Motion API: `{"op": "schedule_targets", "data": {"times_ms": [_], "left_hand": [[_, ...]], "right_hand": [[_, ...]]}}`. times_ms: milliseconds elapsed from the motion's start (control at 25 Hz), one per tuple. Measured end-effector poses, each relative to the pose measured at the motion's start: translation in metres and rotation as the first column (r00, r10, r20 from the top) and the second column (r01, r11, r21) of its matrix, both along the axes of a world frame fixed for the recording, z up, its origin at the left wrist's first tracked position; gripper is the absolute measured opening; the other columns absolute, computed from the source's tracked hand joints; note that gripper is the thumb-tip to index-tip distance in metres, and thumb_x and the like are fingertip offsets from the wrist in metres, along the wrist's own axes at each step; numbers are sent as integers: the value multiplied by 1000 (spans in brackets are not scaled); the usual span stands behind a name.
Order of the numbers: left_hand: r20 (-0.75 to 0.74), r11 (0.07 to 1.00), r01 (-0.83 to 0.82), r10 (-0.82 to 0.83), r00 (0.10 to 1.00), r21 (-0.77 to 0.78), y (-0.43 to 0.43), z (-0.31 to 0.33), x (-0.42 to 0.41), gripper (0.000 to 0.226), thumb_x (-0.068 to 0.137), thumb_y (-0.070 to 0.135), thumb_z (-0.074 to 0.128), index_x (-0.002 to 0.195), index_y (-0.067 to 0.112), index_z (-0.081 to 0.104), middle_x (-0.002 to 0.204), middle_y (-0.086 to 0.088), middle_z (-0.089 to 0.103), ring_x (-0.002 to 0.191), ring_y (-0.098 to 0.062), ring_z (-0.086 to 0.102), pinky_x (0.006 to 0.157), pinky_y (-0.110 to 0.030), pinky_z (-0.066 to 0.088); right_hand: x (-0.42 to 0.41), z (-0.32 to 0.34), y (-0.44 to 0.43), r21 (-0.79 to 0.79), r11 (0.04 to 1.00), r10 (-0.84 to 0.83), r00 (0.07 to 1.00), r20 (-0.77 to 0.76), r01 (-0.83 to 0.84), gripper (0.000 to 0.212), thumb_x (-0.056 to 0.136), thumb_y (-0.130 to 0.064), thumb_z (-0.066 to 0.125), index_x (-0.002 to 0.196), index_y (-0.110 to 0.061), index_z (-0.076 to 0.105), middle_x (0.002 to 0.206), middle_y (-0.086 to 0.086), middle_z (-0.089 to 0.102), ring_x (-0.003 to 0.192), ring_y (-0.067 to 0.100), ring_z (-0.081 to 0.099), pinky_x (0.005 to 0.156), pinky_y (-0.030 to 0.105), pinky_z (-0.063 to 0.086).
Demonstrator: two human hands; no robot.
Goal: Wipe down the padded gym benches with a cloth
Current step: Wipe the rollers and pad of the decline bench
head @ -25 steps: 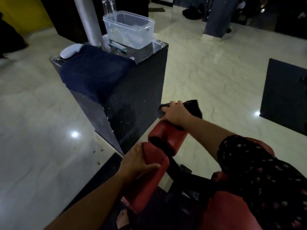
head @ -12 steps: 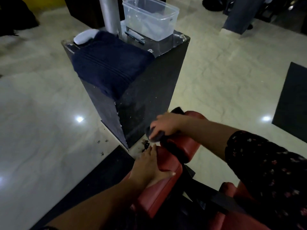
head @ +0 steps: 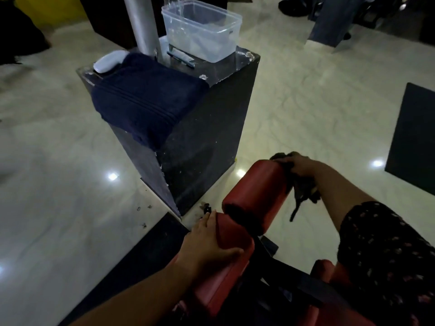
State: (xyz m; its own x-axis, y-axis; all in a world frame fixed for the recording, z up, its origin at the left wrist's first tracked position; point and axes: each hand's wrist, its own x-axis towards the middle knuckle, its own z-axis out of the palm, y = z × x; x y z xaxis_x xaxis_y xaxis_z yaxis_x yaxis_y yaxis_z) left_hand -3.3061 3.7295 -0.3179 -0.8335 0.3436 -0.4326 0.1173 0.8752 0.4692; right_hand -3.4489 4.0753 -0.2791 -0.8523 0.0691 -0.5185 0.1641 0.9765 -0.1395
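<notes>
Two red padded rollers belong to a gym bench at lower centre. The upper roller (head: 257, 191) lies crosswise, and my right hand (head: 302, 167) grips a dark cloth (head: 303, 190) against its right end, with a strip of the cloth hanging down. My left hand (head: 207, 245) holds the lower pad (head: 233, 274), thumb over its top and fingers along its left side. More red padding (head: 324, 270) shows beside my patterned sleeve at lower right.
A black pedestal (head: 207, 132) stands just beyond the rollers, carrying a folded navy towel (head: 143, 100), a clear plastic tub (head: 202, 29), a pen, a white object and a grey post. Dark mats lie at right (head: 414, 135) and under the bench. Glossy marble floor surrounds it.
My right hand has carried the cloth from the roller's left end across to its right end. My left hand stays on the lower pad. The view has shifted slightly.
</notes>
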Motion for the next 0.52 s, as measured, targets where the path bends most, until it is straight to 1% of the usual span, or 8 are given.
{"op": "schedule_targets", "data": {"times_ms": [40, 80, 160, 200, 360, 440, 480, 520], "left_hand": [[-3, 1000, -1, 1, 1000, -3, 0, 0, 1, 128, 61, 91, 54, 157, 26, 0, 164, 1, 9, 147, -23, 22, 117, -47, 29], [-7, 1000, 2, -2, 1000, -3, 1, -1, 2, 128, 61, 92, 54, 157, 26, 0, 164, 1, 9, 146, -24, 23, 116, -47, 30], [-20, 1000, 5, -5, 1000, 4, 1, -2, 1, 128, 59, 93, 53, 156, 27, 1, 163, 1, 13, 144, -25, 28, 114, -46, 34], [-31, 1000, 3, -2, 1000, 8, 1, -2, 0, 128, 58, 93, 53, 155, 27, 4, 162, 0, 17, 142, -25, 32, 113, -46, 36], [-29, 998, -13, 15, 999, 57, -1, -3, 2, 127, 53, 95, 53, 154, 29, 12, 155, 2, 31, 136, -23, 40, 110, -45, 40], [-28, 996, -23, 25, 999, 88, -1, -5, 1, 130, 48, 98, 51, 153, 30, 14, 154, 2, 34, 135, -21, 43, 108, -47, 42], [-32, 995, -24, 27, 999, 98, -2, -7, 0, 130, 47, 99, 50, 152, 30, 15, 152, 2, 37, 133, -21, 45, 107, -46, 43], [-37, 994, -23, 27, 999, 105, -2, -8, 0, 129, 47, 99, 50, 151, 29, 17, 149, 1, 39, 131, -21, 47, 106, -44, 44]], "right_hand": [[12, -11, 11, -96, 994, -50, 998, 22, 52, 61, 92, -12, 54, 140, -47, 41, 138, 12, 39, 128, 38, 42, 111, 46, 33], [23, -26, 19, -115, 989, -92, 996, 5, 92, 67, 89, -8, 54, 139, -49, 42, 136, 12, 39, 127, 36, 43, 110, 44, 34], [31, -56, 27, -204, 942, -281, 958, -50, 266, 70, 82, -8, 52, 135, -55, 46, 130, 11, 44, 121, 36, 50, 106, 43, 42], [34, -58, 21, -263, 898, -381, 922, -68, 352, 67, 83, -8, 49, 135, -51, 48, 130, 13, 45, 119, 39, 52, 105, 43, 44], [46, -38, -21, -106, 875, -480, 875, -66, 472, 51, 96, -11, 37, 144, -26, 45, 139, 18, 43, 126, 41, 46, 110, 43, 36], [53, -24, -34, -174, 840, -531, 845, -63, 515, 41, 96, -8, 43, 136, -15, 51, 134, 17, 53, 121, 35, 52, 106, 39, 39], [59, -24, -37, -266, 777, -600, 799, -35, 571, 32, 94, -3, 49, 124, -9, 57, 124, 18, 59, 109, 32, 58, 100, 40, 44], [72, -24, -47, -388, 638, -708, 705, 43, 665, 20, 92, 1, 52, 110, -5, 60, 109, 18, 63, 93, 30, 60, 90, 42, 48]]}}
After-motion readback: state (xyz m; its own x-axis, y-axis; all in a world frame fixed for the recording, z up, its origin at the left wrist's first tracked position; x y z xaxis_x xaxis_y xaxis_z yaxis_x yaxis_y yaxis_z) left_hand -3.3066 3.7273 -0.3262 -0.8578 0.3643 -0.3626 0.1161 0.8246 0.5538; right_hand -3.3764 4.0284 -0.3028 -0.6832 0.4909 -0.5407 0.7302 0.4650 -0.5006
